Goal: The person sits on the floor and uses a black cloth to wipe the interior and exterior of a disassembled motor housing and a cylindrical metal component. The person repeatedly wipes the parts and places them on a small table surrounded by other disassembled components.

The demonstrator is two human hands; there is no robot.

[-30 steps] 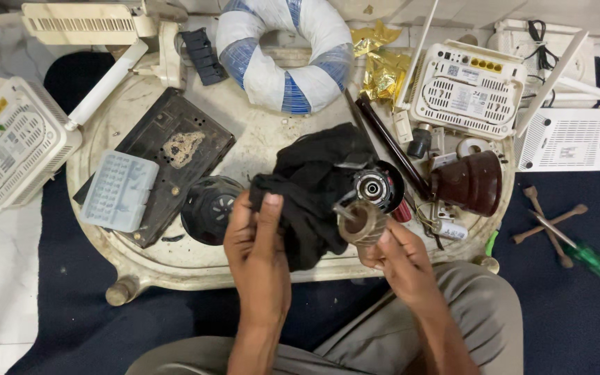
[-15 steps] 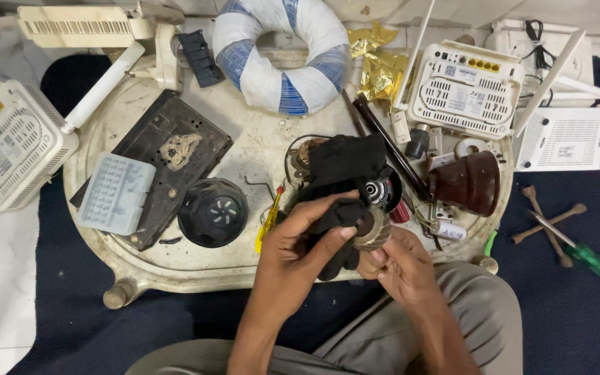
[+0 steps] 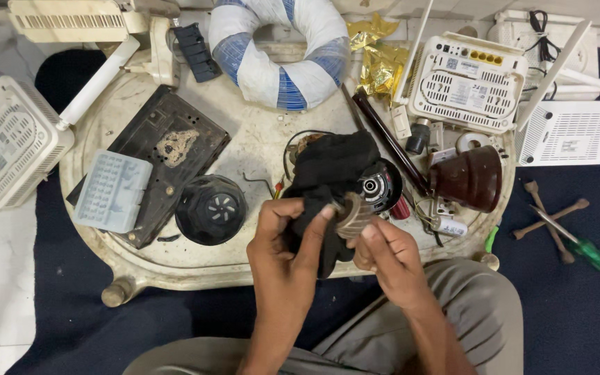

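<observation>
My left hand (image 3: 285,239) grips a black cloth (image 3: 329,173) and presses it with the fingertips against a small round ribbed brownish part (image 3: 353,214). My right hand (image 3: 389,253) holds that round part from below and the right. Both hands hover over the front edge of a worn cream oval tray (image 3: 258,149). Just behind the cloth lies a round black motor piece (image 3: 378,186) with a metal centre.
On the tray: a black domed cap (image 3: 211,208), a dark plate (image 3: 157,156) with a pale blue ribbed block (image 3: 110,191), a dark brown cup (image 3: 470,178), a blue-and-white ring (image 3: 282,48). White routers (image 3: 467,83) sit around it; a green screwdriver (image 3: 585,246) lies at right.
The left hand, first flat on the spread cloth, gathered it and now pinches it against the round part. The cloth has bunched up and shifted right; the right hand stayed put.
</observation>
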